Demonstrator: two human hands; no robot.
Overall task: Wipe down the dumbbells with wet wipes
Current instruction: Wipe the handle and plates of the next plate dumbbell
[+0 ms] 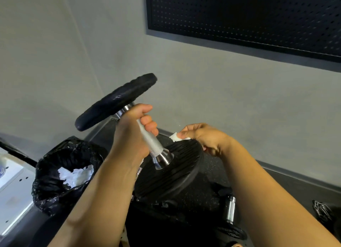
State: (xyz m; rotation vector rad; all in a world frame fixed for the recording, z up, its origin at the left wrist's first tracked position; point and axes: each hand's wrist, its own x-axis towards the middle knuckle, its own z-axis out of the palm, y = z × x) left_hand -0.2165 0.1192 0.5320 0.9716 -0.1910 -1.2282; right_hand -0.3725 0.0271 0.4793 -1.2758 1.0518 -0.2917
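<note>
The left hand (135, 128) is wrapped tightly around the knurled silver handle (150, 139) of a dumbbell (140, 134), fingers curled closed over the bar, holding it up in the air and tilted, with 1 black plate (115, 101) raised toward the upper left and the other ribbed plate (171, 171) lower and nearer the camera. The right hand (204, 138) hovers at the upper right rim of that lower plate, its fingers pinched shut on a small crumpled white wet wipe (175, 136), which sits just at the plate's edge; whether it actually touches the rubber cannot be told. Below and to the left, a bin lined with a black bag (53, 174) holds several used white wipes (75, 174). On the dark speckled floor (208, 174) near the grey wall (221, 92), a second chrome handle (230, 209) shows beneath the right forearm. A black perforated panel (249, 14) hangs on the wall above.
</note>
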